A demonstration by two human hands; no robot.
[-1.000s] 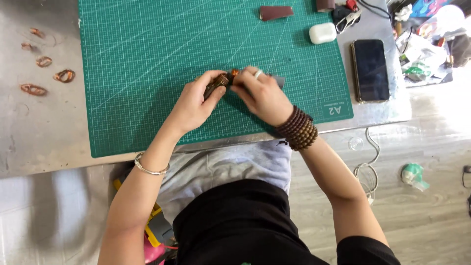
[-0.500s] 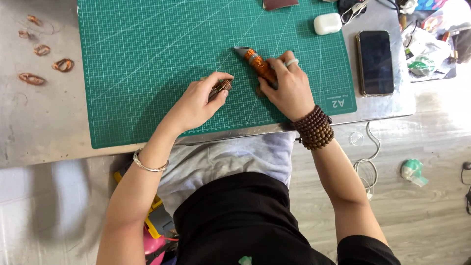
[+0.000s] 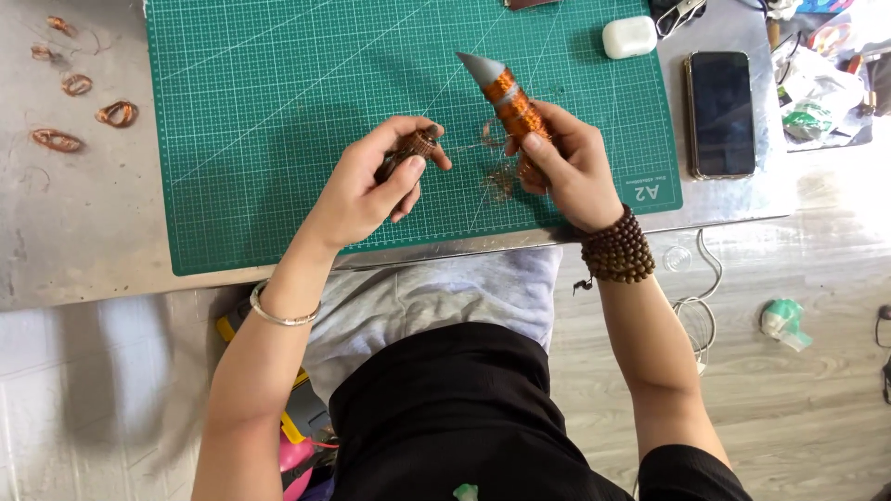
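Observation:
My right hand [image 3: 561, 162] grips a grey cone-shaped mandrel [image 3: 501, 88] wound with copper wire, its tip pointing up and left over the green cutting mat [image 3: 278, 111]. My left hand [image 3: 371, 186] pinches a small dark spool of wire [image 3: 411, 148] between thumb and fingers. A thin copper wire [image 3: 478, 139] with loose curls runs between the spool and the mandrel, just above the mat. A wooden bead bracelet sits on my right wrist and a silver bangle on my left.
Several small copper wire coils [image 3: 116, 113] lie on the metal table [image 3: 74, 223] left of the mat. A white earbud case [image 3: 629, 37] rests on the mat's far right; a black phone [image 3: 721, 111] lies beside the mat.
The hands have drawn apart. My right hand lifted the wire-wound mandrel upward, its tip now pointing up-left, while the left hand stayed holding the spool and wire stretched between them.

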